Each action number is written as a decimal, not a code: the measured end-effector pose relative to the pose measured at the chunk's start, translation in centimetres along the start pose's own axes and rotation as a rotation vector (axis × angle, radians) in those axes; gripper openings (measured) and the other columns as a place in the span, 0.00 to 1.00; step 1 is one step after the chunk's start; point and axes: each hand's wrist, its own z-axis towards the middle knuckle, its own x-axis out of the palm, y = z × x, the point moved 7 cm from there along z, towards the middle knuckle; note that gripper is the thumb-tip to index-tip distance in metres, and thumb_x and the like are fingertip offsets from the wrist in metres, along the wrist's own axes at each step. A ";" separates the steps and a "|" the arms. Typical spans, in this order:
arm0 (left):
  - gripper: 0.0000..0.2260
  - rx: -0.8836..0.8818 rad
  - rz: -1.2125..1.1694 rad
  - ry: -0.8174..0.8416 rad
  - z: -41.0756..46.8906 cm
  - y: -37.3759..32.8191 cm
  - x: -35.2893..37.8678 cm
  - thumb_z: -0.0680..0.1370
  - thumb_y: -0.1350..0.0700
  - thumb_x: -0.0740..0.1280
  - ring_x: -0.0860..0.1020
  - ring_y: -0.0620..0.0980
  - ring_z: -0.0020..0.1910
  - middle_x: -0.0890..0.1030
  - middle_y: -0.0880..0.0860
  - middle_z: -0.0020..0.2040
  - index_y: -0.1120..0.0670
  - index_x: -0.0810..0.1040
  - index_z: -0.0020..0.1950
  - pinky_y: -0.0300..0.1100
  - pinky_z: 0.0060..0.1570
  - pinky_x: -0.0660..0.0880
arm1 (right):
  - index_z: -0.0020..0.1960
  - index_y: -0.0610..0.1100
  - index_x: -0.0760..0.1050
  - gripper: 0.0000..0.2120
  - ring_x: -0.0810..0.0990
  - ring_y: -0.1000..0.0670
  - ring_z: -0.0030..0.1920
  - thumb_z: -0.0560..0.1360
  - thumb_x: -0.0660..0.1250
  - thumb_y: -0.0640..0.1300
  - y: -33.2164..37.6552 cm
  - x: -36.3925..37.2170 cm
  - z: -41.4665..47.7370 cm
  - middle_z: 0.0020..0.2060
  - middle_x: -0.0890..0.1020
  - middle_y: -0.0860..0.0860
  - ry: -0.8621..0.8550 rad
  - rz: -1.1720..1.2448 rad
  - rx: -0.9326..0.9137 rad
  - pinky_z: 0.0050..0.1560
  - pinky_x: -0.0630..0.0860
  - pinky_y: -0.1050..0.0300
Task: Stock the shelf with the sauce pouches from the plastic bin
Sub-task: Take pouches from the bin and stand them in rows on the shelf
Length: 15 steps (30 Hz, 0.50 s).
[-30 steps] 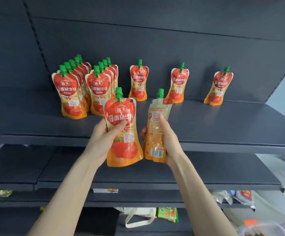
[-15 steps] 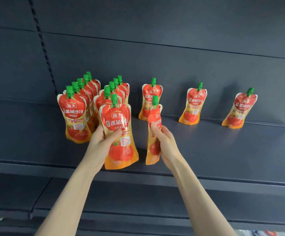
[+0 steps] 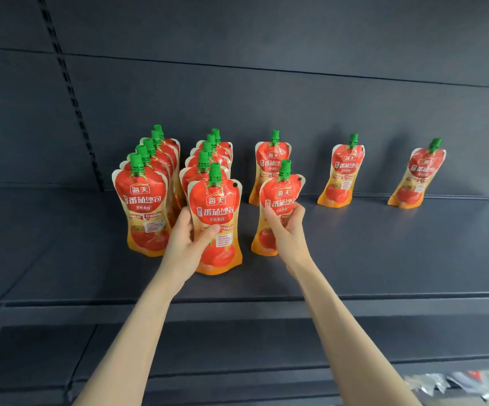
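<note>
Each hand holds one red sauce pouch upright on the dark shelf [image 3: 383, 259]. The left hand [image 3: 186, 244] grips the pouch [image 3: 218, 218] in front of the middle row, and the right hand [image 3: 288, 232] grips another pouch [image 3: 278, 200] just beside it.

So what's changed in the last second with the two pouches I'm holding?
The left hand moved the left pouch forward onto the shelf, fronting the second row; the right hand turned the right pouch label-forward and brought it ahead of a lone pouch. Both still grip. Shelved pouches unmoved.
</note>
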 end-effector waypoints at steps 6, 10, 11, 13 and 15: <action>0.16 0.063 0.005 0.001 -1.1 0.9 -1.1 0.72 0.57 0.71 0.78 0.38 0.55 0.82 0.39 0.52 0.45 0.73 0.56 0.30 0.47 0.75 | 0.67 0.46 0.57 0.23 0.74 0.50 0.62 0.77 0.65 0.43 -1.5 -0.5 -1.2 0.63 0.73 0.47 0.036 -0.160 -0.058 0.59 0.74 0.58; 0.14 0.152 0.108 -0.109 -0.8 0.4 -1.9 0.74 0.59 0.70 0.79 0.40 0.55 0.81 0.43 0.53 0.44 0.73 0.54 0.32 0.49 0.76 | 0.66 0.44 0.61 0.23 0.76 0.48 0.60 0.76 0.68 0.43 -1.4 -0.7 -1.3 0.61 0.75 0.46 -0.029 -0.181 -0.075 0.57 0.75 0.58; 0.14 0.157 0.128 -0.125 -0.7 0.4 -2.0 0.75 0.58 0.70 0.79 0.39 0.55 0.81 0.43 0.54 0.45 0.73 0.55 0.31 0.49 0.75 | 0.66 0.44 0.61 0.24 0.76 0.48 0.60 0.75 0.69 0.43 -1.5 -0.8 -1.3 0.61 0.76 0.46 -0.046 -0.191 -0.072 0.59 0.76 0.55; 0.15 0.155 0.158 -0.147 -0.6 0.5 -2.1 0.75 0.57 0.70 0.78 0.39 0.56 0.80 0.45 0.56 0.47 0.72 0.59 0.30 0.49 0.75 | 0.67 0.43 0.62 0.25 0.77 0.48 0.60 0.74 0.70 0.44 -1.5 -1.0 -1.4 0.61 0.76 0.47 -0.068 -0.206 -0.069 0.60 0.76 0.53; 0.17 0.152 0.187 -0.164 -0.6 0.6 -2.2 0.75 0.57 0.69 0.78 0.40 0.56 0.79 0.46 0.57 0.50 0.71 0.63 0.31 0.51 0.75 | 0.66 0.43 0.63 0.26 0.77 0.49 0.59 0.74 0.70 0.45 -1.4 -1.1 -1.5 0.61 0.77 0.47 -0.085 -0.213 -0.066 0.59 0.76 0.54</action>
